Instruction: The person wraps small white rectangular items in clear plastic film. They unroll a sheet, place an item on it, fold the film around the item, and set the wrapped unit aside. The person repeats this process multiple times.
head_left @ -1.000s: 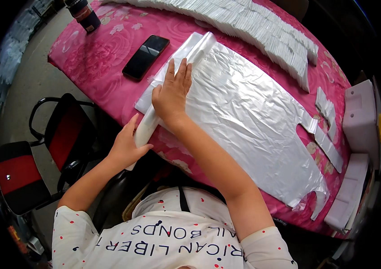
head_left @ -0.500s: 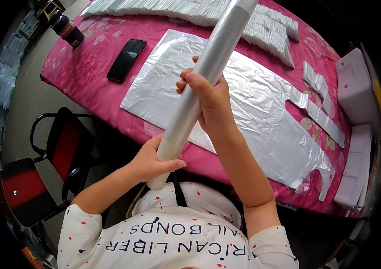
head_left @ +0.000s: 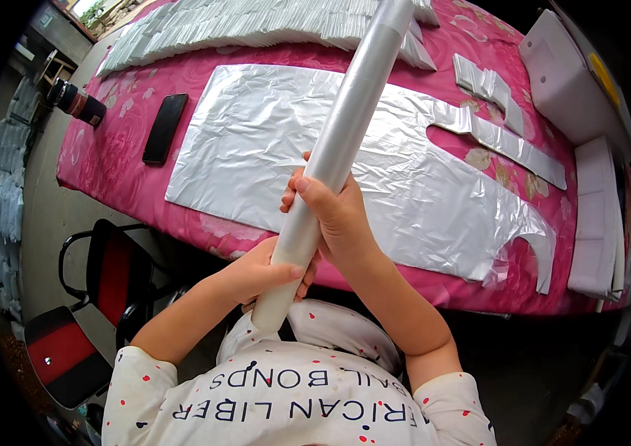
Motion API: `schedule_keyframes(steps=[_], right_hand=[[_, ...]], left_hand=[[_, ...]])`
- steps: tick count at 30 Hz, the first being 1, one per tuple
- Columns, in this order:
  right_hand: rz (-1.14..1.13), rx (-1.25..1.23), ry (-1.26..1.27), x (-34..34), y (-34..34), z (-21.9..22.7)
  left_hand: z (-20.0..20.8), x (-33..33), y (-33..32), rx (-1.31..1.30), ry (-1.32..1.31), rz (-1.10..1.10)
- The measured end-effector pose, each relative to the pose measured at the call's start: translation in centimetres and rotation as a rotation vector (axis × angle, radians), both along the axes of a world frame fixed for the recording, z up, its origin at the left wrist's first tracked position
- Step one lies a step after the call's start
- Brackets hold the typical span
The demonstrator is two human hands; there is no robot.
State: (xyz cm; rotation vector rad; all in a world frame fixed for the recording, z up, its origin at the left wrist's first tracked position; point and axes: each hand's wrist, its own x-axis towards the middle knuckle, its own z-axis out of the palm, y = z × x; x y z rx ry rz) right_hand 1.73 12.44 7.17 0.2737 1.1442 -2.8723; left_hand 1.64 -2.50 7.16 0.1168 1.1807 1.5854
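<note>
Left hand [head_left: 267, 273]: fingers wrapped around the near end of the rolled plastic tube [head_left: 334, 156].
Right hand [head_left: 334, 215]: grips the tube just beyond.
Tube: tilted, raised over the table.
Flat plastic bag [head_left: 375, 160]: spread on pink table [head_left: 107, 160].
Far left: black phone [head_left: 164, 128].

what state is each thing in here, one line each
long translucent plastic roll: rolled up, lifted off the table, gripped in both hands
left hand: closed round the roll's lower end
right hand: closed round it higher up
silvery plastic bag: spread flat
black phone: screen dark, lying flat
</note>
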Motion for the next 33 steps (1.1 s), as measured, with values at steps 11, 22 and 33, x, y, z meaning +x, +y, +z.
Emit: schedule_keyframes(steps=[11, 22, 33], right_hand=[[0.037, 0.011, 0.005, 1.2, 2.7, -1.7], [0.035, 0.087, -0.190, 2.8, 1.3, -3.3], [-0.186, 0.259, -0.222, -1.8, 9.1, -6.1]], left_hand=[[0.9, -0.4, 3.1, -0.223, 0.057, -0.094], [-1.3, -0.3, 2.7, -0.256, 0.240, -0.030], [-4.1, 0.2, -1.6, -0.241, -0.135, -0.218]])
